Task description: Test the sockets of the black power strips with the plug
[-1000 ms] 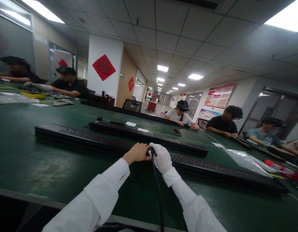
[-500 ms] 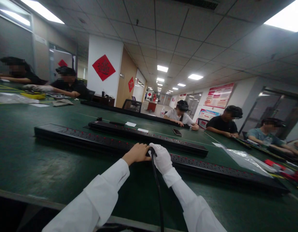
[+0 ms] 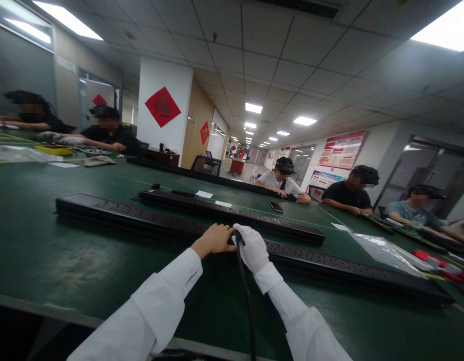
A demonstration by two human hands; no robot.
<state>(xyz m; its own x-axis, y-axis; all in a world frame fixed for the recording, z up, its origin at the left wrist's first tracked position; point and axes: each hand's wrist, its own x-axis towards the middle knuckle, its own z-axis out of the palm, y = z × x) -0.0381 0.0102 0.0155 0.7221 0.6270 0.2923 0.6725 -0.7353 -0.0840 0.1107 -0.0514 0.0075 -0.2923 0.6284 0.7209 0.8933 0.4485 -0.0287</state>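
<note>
A long black power strip with rows of red-dotted sockets lies across the green table in front of me. My bare left hand rests on its top near the middle, fingers curled against a black plug. My right hand, in a white glove, is closed over that plug from the right. A black cable runs from the plug down towards me between my white sleeves.
A second black power strip lies just behind the first, with paper slips and a phone near it. A clear plastic bag lies at right. Several people sit at work along the table's far left and right sides.
</note>
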